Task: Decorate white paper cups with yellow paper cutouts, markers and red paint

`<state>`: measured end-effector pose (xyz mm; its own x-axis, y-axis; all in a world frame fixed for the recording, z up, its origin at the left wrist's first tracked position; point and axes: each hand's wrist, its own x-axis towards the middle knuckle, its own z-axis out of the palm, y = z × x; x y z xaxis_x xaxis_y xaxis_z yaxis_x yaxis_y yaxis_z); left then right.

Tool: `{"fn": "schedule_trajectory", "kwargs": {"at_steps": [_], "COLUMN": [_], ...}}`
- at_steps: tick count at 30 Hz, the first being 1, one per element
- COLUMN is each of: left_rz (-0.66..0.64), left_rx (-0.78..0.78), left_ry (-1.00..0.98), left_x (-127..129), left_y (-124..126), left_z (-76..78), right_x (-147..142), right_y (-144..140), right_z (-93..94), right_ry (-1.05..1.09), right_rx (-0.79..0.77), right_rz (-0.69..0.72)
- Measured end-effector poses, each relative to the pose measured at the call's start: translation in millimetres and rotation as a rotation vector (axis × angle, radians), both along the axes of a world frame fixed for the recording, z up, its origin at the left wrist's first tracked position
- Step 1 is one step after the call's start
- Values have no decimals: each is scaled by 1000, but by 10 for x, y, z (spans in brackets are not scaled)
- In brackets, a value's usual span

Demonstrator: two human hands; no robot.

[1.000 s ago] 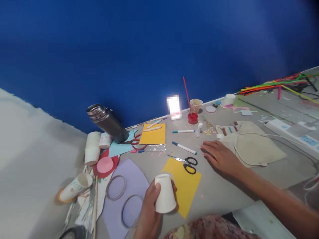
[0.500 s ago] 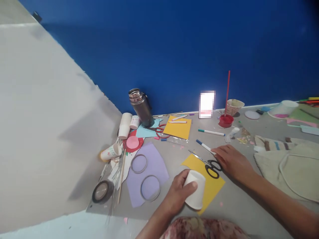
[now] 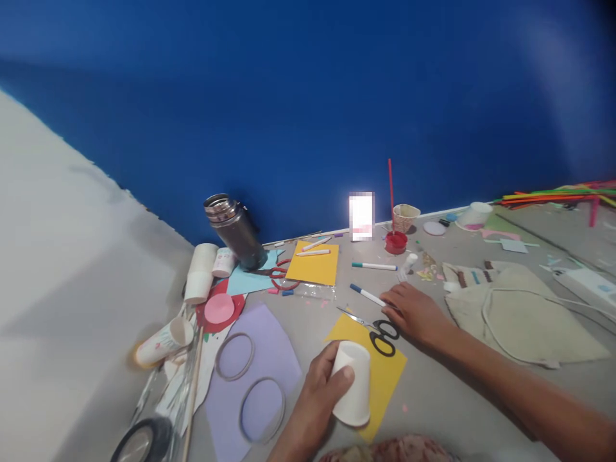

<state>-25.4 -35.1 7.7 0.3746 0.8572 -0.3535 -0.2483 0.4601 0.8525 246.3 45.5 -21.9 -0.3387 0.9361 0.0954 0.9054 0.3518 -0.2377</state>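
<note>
My left hand [image 3: 323, 388] is closed around a white paper cup [image 3: 355, 391], which is upside down near the table's front edge, over a yellow paper sheet [image 3: 392, 378]. Farther right, my right hand [image 3: 409, 313] has its fingers closed on the rear end of a white marker with a blue cap [image 3: 366, 295], which lies low over the table. Black-handled scissors [image 3: 380, 335] rest partly on the yellow sheet, just beside my right fingers. Another marker, with a green end [image 3: 374, 266], lies a little farther back.
At left are a purple sheet [image 3: 269, 346] bearing two rings, a steel flask [image 3: 235, 234], stacked paper cups [image 3: 199, 276] and black tape [image 3: 144, 443]. A red pot with a stick [image 3: 396, 242] stands at the back. A cloth bag [image 3: 520, 314] lies at right.
The view has swung to the right, so things on the table appear farther left. Both hands keep their holds, on the cup and the marker.
</note>
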Motion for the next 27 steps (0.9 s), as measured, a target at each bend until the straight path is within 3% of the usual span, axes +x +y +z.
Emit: {"fn": "schedule_trajectory", "kwargs": {"at_steps": [4,9,15,19,23,27], "left_rz": [-40,48,138,135,134,59], "left_rx": [29,81,112,110,111,178], "left_ry": [-15,53,125,149,164,185], "left_x": [44,151,159,158,146,107], "left_y": [89,171,176,173,177,193], "left_z": [64,102,49,7,-58,-124], "right_x": [-90,-35,419,676,619,252], "right_y": [56,33,77,204,277,369], "right_z": [109,147,192,300,412,449], "right_ry": [-47,-8,178,234,281,-14], "right_rx": [-63,-51,76,134,198,53], "right_rz": [-6,-18,-420,-547,-527,-350]}}
